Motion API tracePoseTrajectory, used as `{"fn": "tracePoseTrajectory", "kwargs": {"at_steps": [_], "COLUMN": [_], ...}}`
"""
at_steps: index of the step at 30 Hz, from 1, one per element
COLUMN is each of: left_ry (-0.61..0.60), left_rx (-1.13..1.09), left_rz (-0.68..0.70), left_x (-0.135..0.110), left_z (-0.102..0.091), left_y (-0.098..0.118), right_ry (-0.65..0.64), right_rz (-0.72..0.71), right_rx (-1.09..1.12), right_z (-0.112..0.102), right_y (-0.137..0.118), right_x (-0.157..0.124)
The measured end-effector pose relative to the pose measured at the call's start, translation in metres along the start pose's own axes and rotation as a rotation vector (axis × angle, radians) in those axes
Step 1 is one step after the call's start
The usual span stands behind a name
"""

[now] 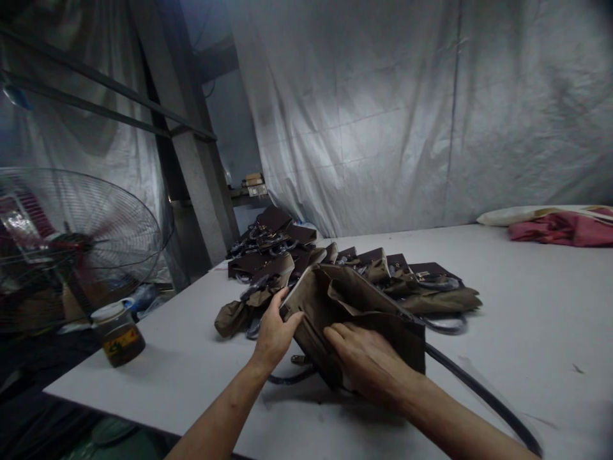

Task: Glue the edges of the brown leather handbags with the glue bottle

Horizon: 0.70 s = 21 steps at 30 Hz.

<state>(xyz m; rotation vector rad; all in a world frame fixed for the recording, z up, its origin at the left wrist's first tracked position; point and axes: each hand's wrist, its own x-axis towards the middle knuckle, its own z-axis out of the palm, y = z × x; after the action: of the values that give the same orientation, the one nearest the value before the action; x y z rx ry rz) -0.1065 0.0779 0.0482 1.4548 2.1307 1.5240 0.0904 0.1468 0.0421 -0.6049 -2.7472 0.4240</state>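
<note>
A dark brown handbag (378,332) stuffed with olive-brown paper lies on the white table (527,306) right in front of me. My left hand (274,332) grips the bag's left edge, fingers curled round it. My right hand (366,361) lies across the near side of the bag with its fingers pressed into the opening. A long dark strap (483,399) runs from the bag toward the lower right. Behind it a row of similar brown bags (297,255) with paper stuffing stretches toward the back left.
A glass jar with a white lid (117,332) stands near the table's left corner. A spinning floor fan (71,249) is beside the table at left. A pink cloth and pale pillow (560,223) lie at the far right. Grey tarpaulin (431,115) hangs behind.
</note>
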Motion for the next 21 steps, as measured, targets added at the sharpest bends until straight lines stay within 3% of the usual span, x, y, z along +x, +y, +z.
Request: {"fn": "tracePoseTrajectory", "kwargs": {"at_steps": [3, 5, 7, 9, 11, 14, 17, 21], "left_ry": [-0.031, -0.1, -0.196, -0.32, -0.45, -0.567, -0.521, -0.475], "left_rx": [-0.049, -0.071, -0.074, -0.085, -0.147, -0.219, -0.266, -0.23], "left_rz": [-0.057, -0.134, -0.166, -0.128, -0.107, -0.136, -0.132, -0.062], "left_x": [0.006, 0.009, 0.013, 0.016, 0.016, 0.011, 0.001, -0.01], "left_z": [-0.002, -0.012, -0.027, -0.044, -0.055, -0.057, -0.046, -0.036], "left_y": [-0.008, -0.005, 0.005, 0.018, 0.027, 0.028, 0.024, 0.025], "right_ry": [0.11, 0.06, -0.038, 0.002, -0.053, -0.23, -0.346, -0.404], "right_rz": [-0.02, 0.027, 0.063, 0.036, -0.002, 0.008, -0.028, -0.074], "right_rx": [-0.327, -0.458, -0.468, -0.423, -0.362, -0.466, -0.492, -0.405], "right_z": [-0.014, -0.016, -0.014, -0.012, -0.013, -0.02, -0.028, -0.039], "right_y": [0.011, 0.027, 0.044, 0.054, 0.052, 0.038, 0.033, 0.036], "right_x": [-0.024, -0.047, -0.072, -0.091, -0.099, -0.084, -0.054, -0.025]}}
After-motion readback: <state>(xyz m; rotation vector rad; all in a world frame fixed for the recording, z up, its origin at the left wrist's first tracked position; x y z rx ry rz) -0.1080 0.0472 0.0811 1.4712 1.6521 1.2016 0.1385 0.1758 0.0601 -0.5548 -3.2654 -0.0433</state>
